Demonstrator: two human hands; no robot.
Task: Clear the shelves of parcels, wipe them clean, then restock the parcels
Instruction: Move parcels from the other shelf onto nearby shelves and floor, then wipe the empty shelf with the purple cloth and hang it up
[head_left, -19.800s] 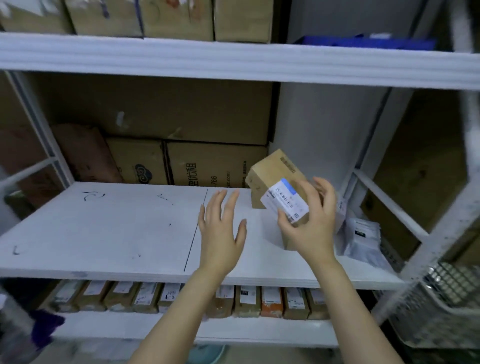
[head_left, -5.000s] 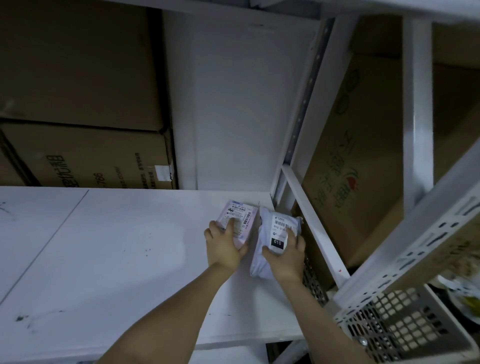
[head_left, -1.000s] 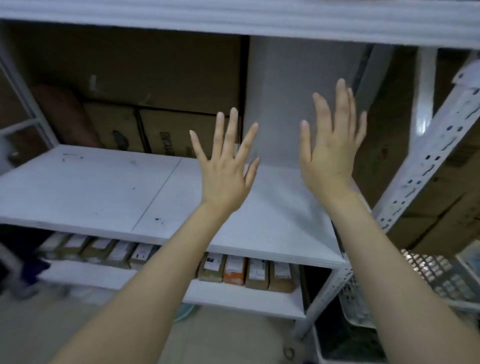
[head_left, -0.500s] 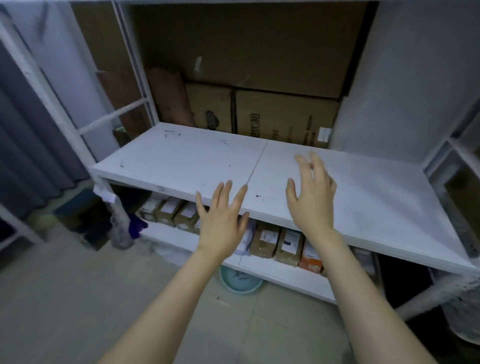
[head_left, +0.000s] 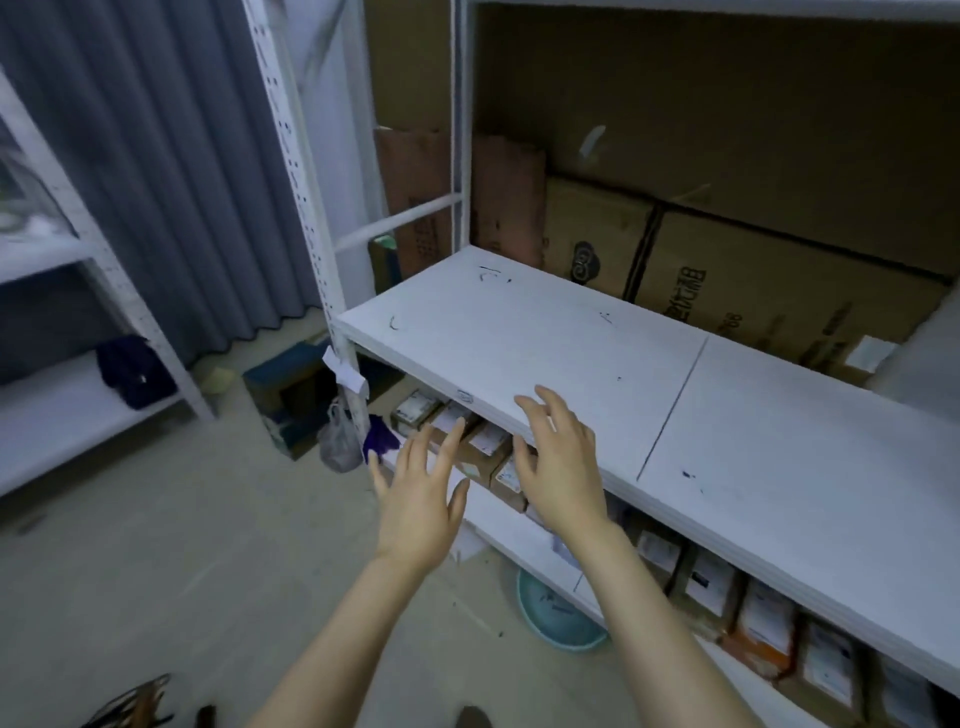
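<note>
1. The left hand (head_left: 418, 501) hangs in the air in front of the shelving, back of the hand up. Its fingers (head_left: 451, 441) are straight and spread, and it holds nothing.
2. The right hand (head_left: 563, 467) is just beside it and a little higher. Its fingers (head_left: 553, 405) are spread and slightly bent over the front edge of the middle shelf (head_left: 519, 332), and it also holds nothing (whether the fingertips touch the board cannot be told).
3. The middle shelf is a white board in two panels. A thin seam runs front to back between them, and its top bears a few dark scuffs and pen marks.
4. The parcels (head_left: 763, 618) stand in a row on the lower shelf (head_left: 491, 522), directly under the middle one. They are small brown boxes with white labels facing the front. The leftmost ones are partly hidden behind the two hands.
5. Large cardboard boxes (head_left: 753, 280) are stacked behind the middle shelf, against the back.
6. A white paper tag (head_left: 347, 374) hangs on the front left post (head_left: 311, 234). Low beside the post are a purple cloth (head_left: 381, 440) and a grey plastic bag (head_left: 337, 441).
7. A teal basin (head_left: 550, 613) sits on the floor (head_left: 182, 545) below the lower shelf, partly hidden by the right forearm.
8. Off to the left stands a second white rack (head_left: 62, 415) with a dark blue bundle (head_left: 136, 371) on it. A grey curtain (head_left: 171, 156) hangs behind it.
</note>
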